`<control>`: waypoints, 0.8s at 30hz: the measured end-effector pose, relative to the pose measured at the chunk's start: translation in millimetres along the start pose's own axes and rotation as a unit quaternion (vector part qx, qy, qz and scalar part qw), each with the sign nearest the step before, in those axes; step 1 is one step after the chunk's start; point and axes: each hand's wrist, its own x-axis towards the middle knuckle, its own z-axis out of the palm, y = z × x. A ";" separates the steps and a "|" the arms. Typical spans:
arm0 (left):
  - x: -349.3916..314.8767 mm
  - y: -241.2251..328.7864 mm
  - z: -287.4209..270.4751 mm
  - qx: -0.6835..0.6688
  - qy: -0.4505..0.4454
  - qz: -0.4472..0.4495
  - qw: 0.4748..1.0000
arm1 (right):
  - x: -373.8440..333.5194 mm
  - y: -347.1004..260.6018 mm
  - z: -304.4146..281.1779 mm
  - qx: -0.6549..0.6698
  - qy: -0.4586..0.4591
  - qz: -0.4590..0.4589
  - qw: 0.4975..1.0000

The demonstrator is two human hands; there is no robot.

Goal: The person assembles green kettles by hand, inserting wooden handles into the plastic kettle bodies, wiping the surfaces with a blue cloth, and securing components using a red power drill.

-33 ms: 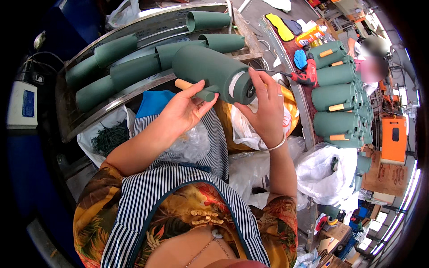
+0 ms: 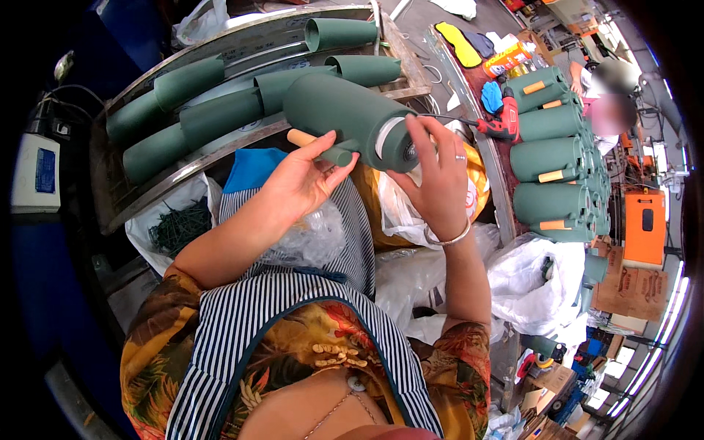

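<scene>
A dark green cylindrical housing (image 2: 341,110) lies tilted in front of me, its round end toward the right. A pale label band (image 2: 383,139) curves around it near that end. A short green side tube (image 2: 337,155) with a tan peg (image 2: 299,138) sticking out runs along its near side. My left hand (image 2: 304,172) is closed around this side tube, thumb on top and fingers beneath. At the round end, my right hand (image 2: 438,165) is closed with bent fingers at the upper rim and the thumb below, partly covering the end face.
More green housings (image 2: 220,108) lie in a metal-edged tray (image 2: 117,213) beyond. On the right bench, several assembled housings (image 2: 546,158) stand stacked beside a red power drill (image 2: 506,121). A white bag (image 2: 543,286) and a bag of dark green pieces (image 2: 180,227) flank me. Another person (image 2: 598,110) is at far right.
My right hand has shifted slightly at the round end, its fingers lifting a little off the centre, so the end face looks lighter. My left hand and the housing stay almost still.
</scene>
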 end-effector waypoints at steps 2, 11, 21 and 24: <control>-2.6 6.2 -0.7 0.012 -0.003 -0.006 1.000 | 4.0 4.1 -4.1 -0.144 -0.014 -0.144 0.979; 6.8 -5.1 -2.3 -0.003 0.020 0.027 0.999 | 6.7 15.0 24.4 -0.088 -0.035 0.023 0.995; 19.8 -11.5 -10.7 0.031 0.019 0.108 0.993 | 5.3 -2.5 46.0 0.143 0.076 0.100 0.982; 20.2 -19.0 -4.3 0.039 0.019 0.110 0.993 | -25.6 13.2 71.4 -0.058 0.069 0.131 0.987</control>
